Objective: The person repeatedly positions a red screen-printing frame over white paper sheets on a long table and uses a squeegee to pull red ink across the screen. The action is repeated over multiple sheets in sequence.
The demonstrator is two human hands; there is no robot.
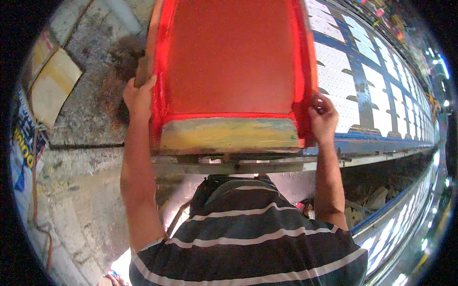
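A large screen-printing frame (pixel 231 62) with a dark red mesh and bright red borders is tilted in front of me. A yellow-green, paint-smeared band (pixel 229 133) runs along its near end. My left hand (pixel 139 97) is closed around the frame's left edge, with the thumb near the red border. At the right edge, my right hand (pixel 324 117) is closed, its fingers curled at the frame's side. The far end of the frame passes out of view at the top.
To the right stretches a long blue printing table (pixel 353 90) carrying rows of white cut fabric pieces (pixel 336 76). A stained grey surface (pixel 100 90) with a yellowish board (pixel 57 86) lies at the left. A rail (pixel 229 167) runs between the frame and my body.
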